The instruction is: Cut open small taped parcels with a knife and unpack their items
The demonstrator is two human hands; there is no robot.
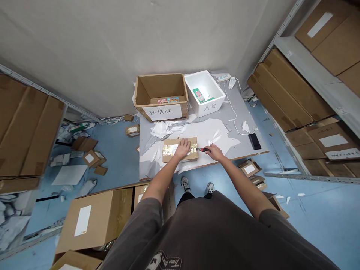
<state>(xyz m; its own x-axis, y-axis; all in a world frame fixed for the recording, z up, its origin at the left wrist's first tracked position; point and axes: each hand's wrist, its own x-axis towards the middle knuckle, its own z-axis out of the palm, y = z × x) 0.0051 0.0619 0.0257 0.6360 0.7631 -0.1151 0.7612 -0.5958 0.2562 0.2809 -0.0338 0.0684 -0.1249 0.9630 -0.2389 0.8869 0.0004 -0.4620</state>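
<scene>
A taped cardboard box point(170, 142) lies on the worktable point(204, 159), near its front edge. My left hand point(182, 148) rests on top of the box with its fingers stretched out. In my right hand point(215, 152) is a box cutter point(204, 150) with a red and black handle. Its tip points left and meets the right end of the box, by the shiny tape. How deep the blade sits there is too small to tell.
Behind stand an open carton point(165, 112) and a white foam box point(208, 107), each with small packets inside. Crumpled paper point(161, 129), a phone point(254, 141) and a white cable point(232, 108) lie on the table. Loaded shelves point(298, 48) flank it; cartons point(92, 217) stand at lower left.
</scene>
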